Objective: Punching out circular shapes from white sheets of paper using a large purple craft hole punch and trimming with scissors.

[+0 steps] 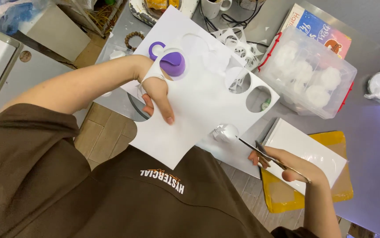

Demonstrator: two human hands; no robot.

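— What's the biggest thing in front of you?

— The grey table [375, 145], with a clear plastic box [310, 72] of white round things on it and a stack of white sheets [306, 152] lying on a yellow envelope [344, 187].

— And in your hands?

— My left hand [157, 90] is clamped on a white paper sheet [198, 110] with round holes cut through it, held up above the table edge, fingers curled over its left side. A purple tape dispenser [171, 63] shows by one hole.

— The right?

— My right hand [287, 164] is closed around scissors [265, 154], just beside the sheet's lower right edge, blades pointing at it.
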